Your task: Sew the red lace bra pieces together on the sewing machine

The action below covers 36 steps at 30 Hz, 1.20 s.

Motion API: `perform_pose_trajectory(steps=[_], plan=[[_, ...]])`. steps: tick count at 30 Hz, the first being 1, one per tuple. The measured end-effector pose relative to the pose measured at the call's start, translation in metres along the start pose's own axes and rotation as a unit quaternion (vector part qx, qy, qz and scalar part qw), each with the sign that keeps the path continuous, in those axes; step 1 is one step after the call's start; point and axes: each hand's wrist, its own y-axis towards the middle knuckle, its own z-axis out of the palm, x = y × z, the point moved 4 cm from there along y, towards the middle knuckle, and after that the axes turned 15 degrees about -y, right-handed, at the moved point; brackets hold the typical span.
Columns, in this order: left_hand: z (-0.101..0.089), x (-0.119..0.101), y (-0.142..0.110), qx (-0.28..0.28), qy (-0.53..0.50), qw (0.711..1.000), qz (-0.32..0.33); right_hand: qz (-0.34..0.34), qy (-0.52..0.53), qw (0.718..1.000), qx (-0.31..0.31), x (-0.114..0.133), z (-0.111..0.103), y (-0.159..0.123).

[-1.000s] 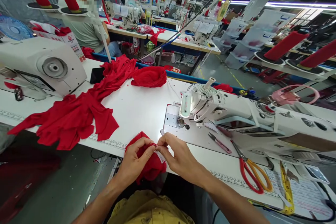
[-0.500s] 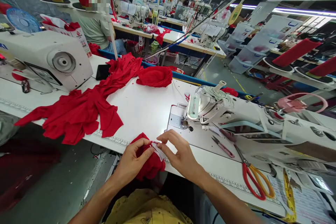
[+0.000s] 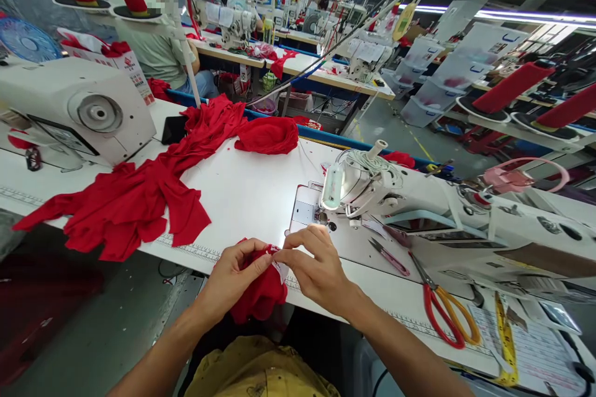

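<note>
Both hands meet at the table's front edge over a piece of red fabric (image 3: pixel 261 294) that hangs partly off the edge. My left hand (image 3: pixel 237 273) is closed, thumb and forefinger pinching the fabric's upper edge. Close beside it, my right hand (image 3: pixel 316 267) pinches the same edge, its fingertips almost touching the left thumb. Between the hands a small white label (image 3: pixel 281 270) shows against the red cloth. Just behind them stands a white sewing machine (image 3: pixel 372 195), its needle area lit.
More red fabric (image 3: pixel 135 205) lies to the left, with a rolled red bundle (image 3: pixel 267 135) behind. Thread snips (image 3: pixel 390 256), large scissors (image 3: pixel 447 310) and a yellow tape measure (image 3: pixel 505 341) lie at right. A second machine (image 3: pixel 79 108) stands left; a co-worker (image 3: pixel 153 43) sits beyond.
My right hand has come closer to my left, so their fingertips now nearly meet on the fabric edge. The whole view has shifted slightly.
</note>
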Motion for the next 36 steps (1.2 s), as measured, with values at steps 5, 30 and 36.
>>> perform_pose_trajectory(steps=[5,30,36], plan=[[0.000,0.002,0.004,0.000,-0.029,0.999,-0.018,0.038,0.065,0.997,0.010,-0.005,0.002,-0.008],[0.009,-0.070,0.063,0.194,0.621,0.550,0.523,0.121,0.014,0.991,0.051,-0.059,0.054,0.013],[0.042,0.028,0.090,0.214,0.591,0.656,0.417,-0.012,-0.174,0.979,0.108,-0.100,0.039,-0.057]])
